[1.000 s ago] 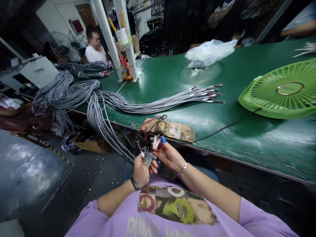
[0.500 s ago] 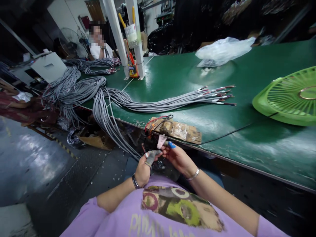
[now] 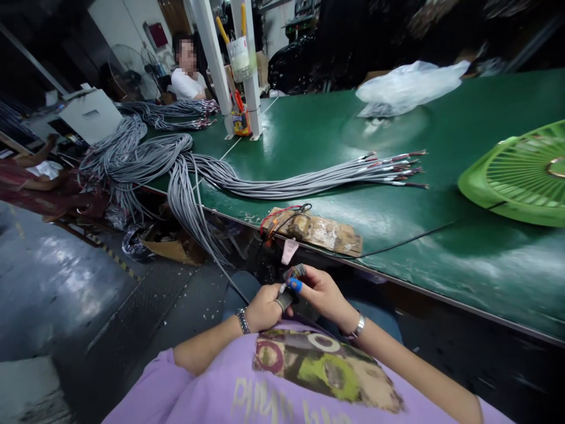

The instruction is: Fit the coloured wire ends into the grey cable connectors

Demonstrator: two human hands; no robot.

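My left hand (image 3: 263, 307) is closed around a grey cable (image 3: 235, 287), which runs up from it to the hanging bundle. At the cable's end, thin coloured wires (image 3: 291, 272) stick out in front of my lap. My right hand (image 3: 324, 294), with blue tape on the thumb and a grey cover on a fingertip, pinches these wires. The two hands almost touch. Just beyond them, a pale pink tag-like piece (image 3: 289, 251) hangs at the table edge, below a worn wooden board (image 3: 331, 234) with a black and red lead.
Grey cables (image 3: 291, 187) lie across the green table (image 3: 441, 265), more heaped at the left. A green fan (image 3: 516, 176) stands right, a plastic bag (image 3: 410, 88) behind. White posts (image 3: 251, 88) hold a tool cup. Another person (image 3: 188, 82) sits across; a co-worker's arm shows far left.
My hands have come together lower, nearer my body. The right hand has moved from beside the pink piece to the wires. The hanging cable bundle has drawn away to the left, leaving one cable in hand.
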